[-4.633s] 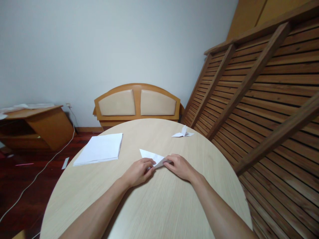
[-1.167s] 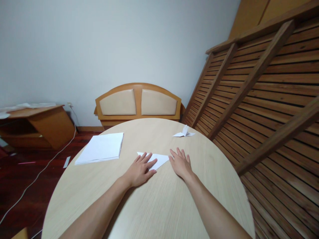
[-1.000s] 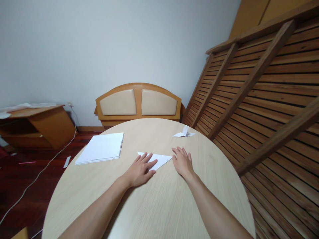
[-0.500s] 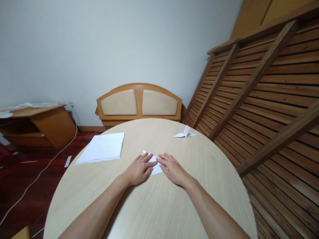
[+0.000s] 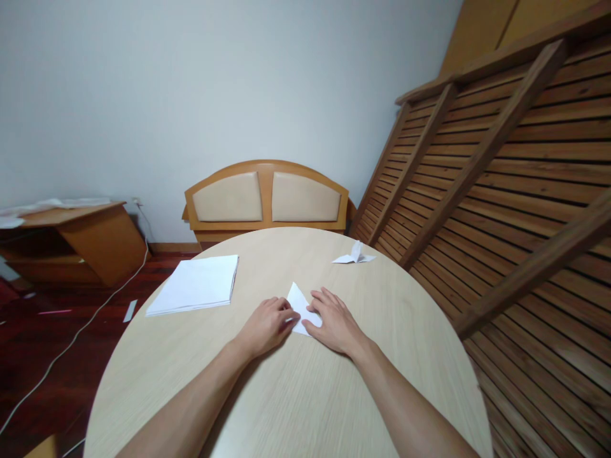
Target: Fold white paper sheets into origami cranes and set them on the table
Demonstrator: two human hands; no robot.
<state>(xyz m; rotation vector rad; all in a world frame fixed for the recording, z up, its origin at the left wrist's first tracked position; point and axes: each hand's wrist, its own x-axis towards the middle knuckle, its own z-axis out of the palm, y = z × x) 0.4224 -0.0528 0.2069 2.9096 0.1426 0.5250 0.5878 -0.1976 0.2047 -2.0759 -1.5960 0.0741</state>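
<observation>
Round wood-grain table (image 5: 286, 401): paper stack (image 5: 195, 285) at left. Right hand (image 5: 334, 323), thumb and fingers apart, and left hand (image 5: 265, 326), grip indeterminable, touch opposite sides of folded paper triangle (image 5: 299, 306), mid-table. Origami figure (image 5: 356, 254) beyond, right.

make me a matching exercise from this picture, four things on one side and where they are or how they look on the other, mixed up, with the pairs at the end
Things
1. stack
2. triangle
3. folded figure
4. headboard

Places and looks
A. near the far right edge of the table
B. beyond the table, with two cream panels
C. on the table, left of both hands
D. between the left hand and the right hand

Pairs: 1-C, 2-D, 3-A, 4-B
</observation>
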